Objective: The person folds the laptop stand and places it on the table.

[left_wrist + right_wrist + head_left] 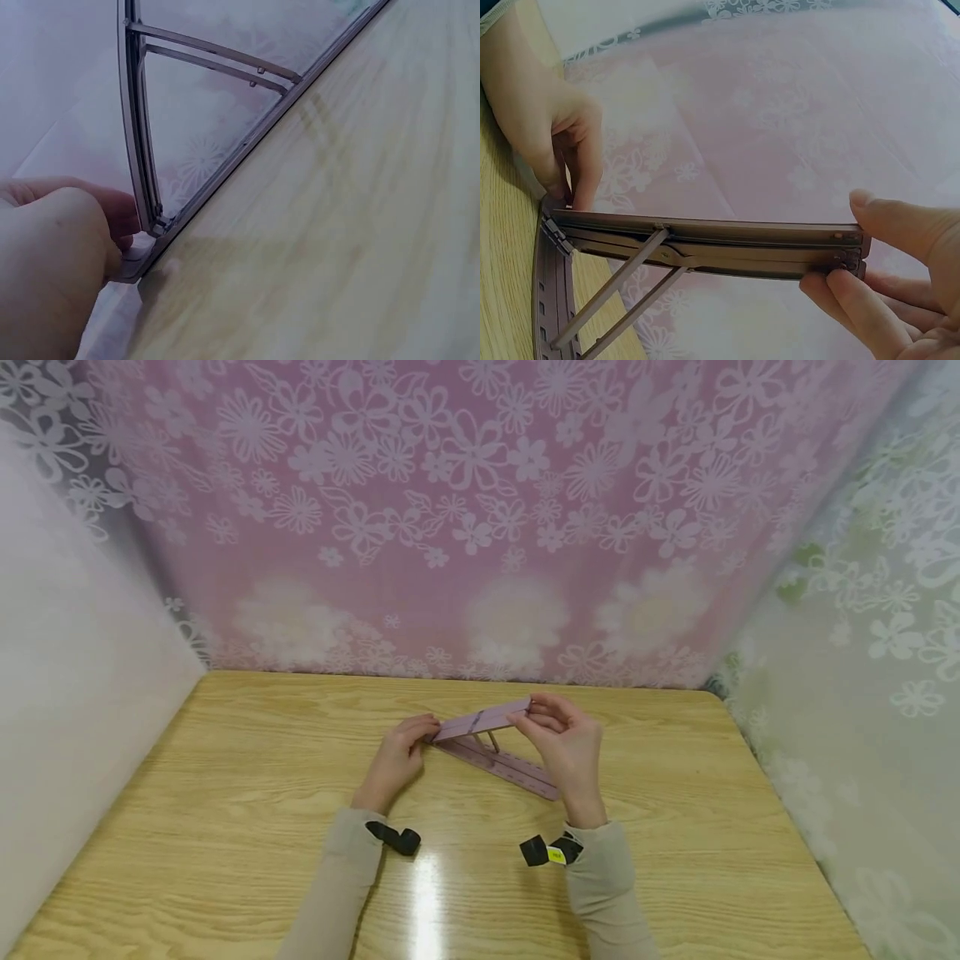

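Note:
A mauve folding stand (491,718) is partly opened into a wedge, its slotted base (525,774) lying along the table. Two thin struts (612,289) join the base to the raised upper arm. At the hinged end, on the left, my left hand (392,762) pinches the stand near the hinge (159,225). The raised free end is between the thumb and fingers of my right hand (573,753). In the right wrist view, the thumb presses one edge of that end and fingertips (840,281) hold the other. Part of the base is hidden behind the right hand in the head view.
The wood-grain table (225,827) extends around both arms. A pink flowered curtain (420,585) hangs along its far edge, with pale sheets at the left and right sides. Each sleeve cuff carries a black wrist camera (534,851).

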A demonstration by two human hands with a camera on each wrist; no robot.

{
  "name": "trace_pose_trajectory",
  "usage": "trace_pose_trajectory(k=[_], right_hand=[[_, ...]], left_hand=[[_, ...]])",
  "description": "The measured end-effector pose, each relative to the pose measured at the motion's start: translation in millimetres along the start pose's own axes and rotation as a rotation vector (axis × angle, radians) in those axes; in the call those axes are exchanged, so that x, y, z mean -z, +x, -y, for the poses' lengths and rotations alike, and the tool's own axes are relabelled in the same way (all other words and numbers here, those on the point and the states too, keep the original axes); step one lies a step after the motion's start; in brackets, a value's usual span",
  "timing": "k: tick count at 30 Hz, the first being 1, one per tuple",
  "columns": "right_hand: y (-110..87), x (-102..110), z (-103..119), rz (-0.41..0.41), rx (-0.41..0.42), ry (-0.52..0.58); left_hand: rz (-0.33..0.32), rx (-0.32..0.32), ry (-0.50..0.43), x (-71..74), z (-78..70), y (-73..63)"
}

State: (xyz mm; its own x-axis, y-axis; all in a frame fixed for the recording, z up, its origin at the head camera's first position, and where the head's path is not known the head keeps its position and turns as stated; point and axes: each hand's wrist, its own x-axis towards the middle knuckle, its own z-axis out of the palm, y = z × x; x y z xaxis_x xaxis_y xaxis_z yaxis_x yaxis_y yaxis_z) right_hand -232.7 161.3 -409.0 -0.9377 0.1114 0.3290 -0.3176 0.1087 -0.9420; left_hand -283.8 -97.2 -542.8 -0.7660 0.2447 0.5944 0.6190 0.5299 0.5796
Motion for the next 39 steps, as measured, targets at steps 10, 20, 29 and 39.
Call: trace_pose_trajectory(k=[10,20,29,39], right_hand=[[6.2,-1,-6,0.015,0.105,-0.061],[10.1,8,-9,0.000,0.113,-0.006],[10.5,20,-42,-0.077,0.037,0.072],[2.3,22,-88,-0.078,-0.062,0.039]], left_hand=[[-0.192,-0.068,-0.061,-3.5,-7.7,2.2],[-0.398,0.002,-0.216,-11.5,-33.7,8.3],[-0.463,-0.051,-0.261,-10.8,-81.3,10.2],[-0.518,0.083,-0.249,-46.4,-73.0,-2.0]])
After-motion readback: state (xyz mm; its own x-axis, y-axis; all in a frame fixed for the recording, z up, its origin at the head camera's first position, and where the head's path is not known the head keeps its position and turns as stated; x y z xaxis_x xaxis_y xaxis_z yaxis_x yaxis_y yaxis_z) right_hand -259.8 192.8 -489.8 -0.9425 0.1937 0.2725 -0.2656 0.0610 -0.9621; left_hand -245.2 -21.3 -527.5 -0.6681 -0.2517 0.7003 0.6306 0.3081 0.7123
